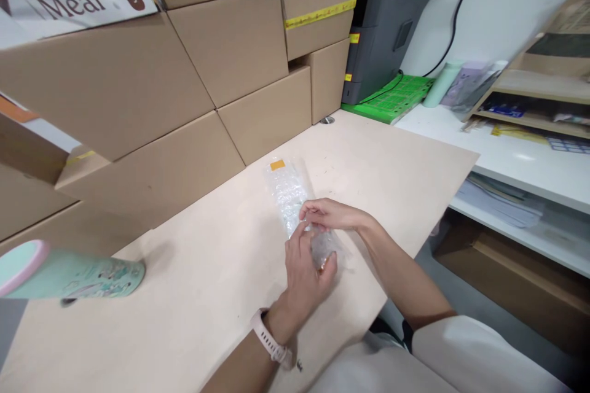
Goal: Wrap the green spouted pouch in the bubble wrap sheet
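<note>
Both left hand and right hand are seemingly adjusting clear plastic wrapping at frame centre, fingers curling, firmness of grip unclear, and the next move is probably needing steadiness.

The head view looks forward and down (fairly near) onto the table.

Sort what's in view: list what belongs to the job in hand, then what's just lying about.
Likely the job:
Clear plastic packaging, at the left fingers and right fingers
Orange patch on it
Tabletop beneath

Apparently just around:
Mint tumbler
Cardboard boxes
Dark printer
</note>
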{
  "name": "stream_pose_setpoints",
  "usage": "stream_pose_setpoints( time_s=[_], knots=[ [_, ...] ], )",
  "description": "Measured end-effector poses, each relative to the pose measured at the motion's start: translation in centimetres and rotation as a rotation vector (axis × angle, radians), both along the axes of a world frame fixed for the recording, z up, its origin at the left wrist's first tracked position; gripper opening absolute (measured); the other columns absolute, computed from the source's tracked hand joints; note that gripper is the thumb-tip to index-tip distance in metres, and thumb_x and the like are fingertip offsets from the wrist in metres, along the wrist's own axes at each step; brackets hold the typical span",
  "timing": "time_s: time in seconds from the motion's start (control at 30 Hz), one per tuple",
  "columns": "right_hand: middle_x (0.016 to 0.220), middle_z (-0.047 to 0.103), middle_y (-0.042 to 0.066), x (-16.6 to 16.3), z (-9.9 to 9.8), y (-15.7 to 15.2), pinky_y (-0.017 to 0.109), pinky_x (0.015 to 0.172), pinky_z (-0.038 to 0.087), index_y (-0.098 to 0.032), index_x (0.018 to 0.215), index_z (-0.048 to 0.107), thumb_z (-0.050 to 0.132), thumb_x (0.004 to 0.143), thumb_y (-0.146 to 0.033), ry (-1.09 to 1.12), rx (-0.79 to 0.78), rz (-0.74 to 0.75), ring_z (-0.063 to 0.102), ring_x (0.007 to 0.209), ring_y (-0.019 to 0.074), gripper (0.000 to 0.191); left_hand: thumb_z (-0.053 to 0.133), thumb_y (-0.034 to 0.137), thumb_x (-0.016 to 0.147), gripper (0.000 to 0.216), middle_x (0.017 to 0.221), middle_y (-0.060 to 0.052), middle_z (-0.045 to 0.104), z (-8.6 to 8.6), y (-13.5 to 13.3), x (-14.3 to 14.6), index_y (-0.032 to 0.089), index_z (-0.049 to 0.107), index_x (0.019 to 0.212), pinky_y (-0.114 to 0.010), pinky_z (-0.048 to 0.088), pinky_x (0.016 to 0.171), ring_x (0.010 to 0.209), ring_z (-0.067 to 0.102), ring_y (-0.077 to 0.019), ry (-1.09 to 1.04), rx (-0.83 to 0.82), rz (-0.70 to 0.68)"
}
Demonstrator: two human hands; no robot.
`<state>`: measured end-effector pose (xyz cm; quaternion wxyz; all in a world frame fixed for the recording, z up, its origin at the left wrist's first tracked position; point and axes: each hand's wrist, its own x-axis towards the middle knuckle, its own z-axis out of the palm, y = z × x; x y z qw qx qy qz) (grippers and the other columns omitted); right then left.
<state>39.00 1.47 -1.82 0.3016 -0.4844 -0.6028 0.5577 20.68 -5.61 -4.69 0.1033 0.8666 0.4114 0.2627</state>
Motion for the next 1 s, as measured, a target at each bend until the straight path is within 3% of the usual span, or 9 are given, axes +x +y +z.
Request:
stream_pose_setpoints(
  time_s=[0.1,0.27,0.37,0.47,0.6,0.7,0.83,0.93,1.0],
  knots=[
    [0.066,0.059,-0.001,0.4,-0.5,0.0,0.025,0.054,0.040,-0.021,0.082,0.064,0.065,0.084,-0.039,-0.109,0.074,-0.073,0.054,0.061,0.0130,0.018,0.058,0.024,0.084,0.023,0.119,-0.013,0.060,-0.1,-0.2,-0.1,0.023,0.063,0.107,-0.048,0.046,0.087,0.112,0.052,-0.0321,-0.016,-0.016,-0.005],
    [0.065,0.050,-0.003,-1.1,0.0,0.3,0.026,0.054,0.035,-0.022,0.067,0.048,0.075,0.073,-0.047,-0.308,0.139,-0.185,0.046,0.061,0.0133,0.037,0.055,0.015,0.077,0.018,0.109,-0.012,0.061,0.4,-0.1,0.2,0.021,0.060,0.094,-0.047,0.048,0.083,0.102,0.053,-0.0294,-0.163,-0.037,0.027],
    [0.073,0.055,-0.002,-2.9,0.3,0.3,0.027,0.057,0.040,-0.024,0.079,0.050,0.073,0.074,-0.043,-0.031,0.000,-0.198,0.052,0.066,0.0147,0.031,0.050,0.011,0.077,0.024,0.108,-0.012,0.062,1.4,0.5,-0.3,0.021,0.059,0.097,-0.047,0.050,0.086,0.102,0.055,-0.0275,-0.263,-0.056,0.003],
    [0.077,0.059,-0.001,-4.3,0.5,0.1,0.027,0.059,0.044,-0.025,0.085,0.051,0.076,0.070,-0.040,0.208,-0.153,-0.197,0.057,0.070,0.0167,0.032,0.043,0.009,0.082,0.031,0.111,-0.011,0.065,3.5,1.8,-1.7,0.023,0.060,0.103,-0.047,0.052,0.088,0.107,0.058,-0.0264,-0.302,-0.038,-0.047],
    [0.095,0.064,0.000,-4.9,1.5,-0.9,0.030,0.073,0.050,-0.025,0.093,0.058,0.081,0.067,-0.034,0.331,-0.123,0.008,0.062,0.088,0.0197,0.036,0.047,0.022,0.091,0.038,0.144,-0.009,0.054,7.0,4.4,-4.1,0.027,0.056,0.128,-0.065,0.026,0.116,0.140,0.039,-0.0334,-0.154,0.174,-0.120],
    [0.097,0.063,0.001,-5.0,2.4,-1.6,0.029,0.078,0.049,-0.023,0.093,0.060,0.083,0.066,-0.032,0.346,-0.081,0.135,0.060,0.094,0.0192,0.037,0.046,0.027,0.096,0.037,0.144,-0.005,0.055,8.1,6.1,-5.6,0.033,0.058,0.130,-0.068,0.014,0.120,0.142,0.039,-0.0333,-0.070,0.139,-0.090],
    [0.093,0.063,0.000,-4.8,2.9,-2.0,0.026,0.074,0.048,-0.020,0.097,0.062,0.086,0.064,-0.034,0.454,-0.157,0.168,0.060,0.084,0.0152,0.043,0.046,0.032,0.098,0.036,0.136,-0.004,0.063,7.8,7.4,-6.7,0.036,0.063,0.129,-0.067,0.029,0.116,0.134,0.052,-0.0324,-0.175,-0.046,-0.060],
    [0.096,0.064,0.001,-5.0,3.1,-2.1,0.025,0.073,0.049,-0.018,0.107,0.062,0.087,0.062,-0.033,0.573,-0.200,0.155,0.061,0.082,0.0146,0.053,0.043,0.037,0.099,0.037,0.131,-0.005,0.067,8.0,7.8,-7.0,0.034,0.065,0.128,-0.057,0.050,0.101,0.124,0.062,-0.0305,-0.392,-0.357,-0.095],
    [0.092,0.064,0.001,-5.2,3.1,-2.2,0.024,0.069,0.048,-0.018,0.109,0.061,0.088,0.061,-0.033,0.631,-0.202,0.116,0.061,0.077,0.0138,0.056,0.039,0.042,0.100,0.039,0.129,-0.005,0.068,8.4,7.8,-7.1,0.033,0.068,0.125,-0.054,0.054,0.095,0.118,0.065,-0.0297,-0.542,-0.580,-0.121]
  ],
)
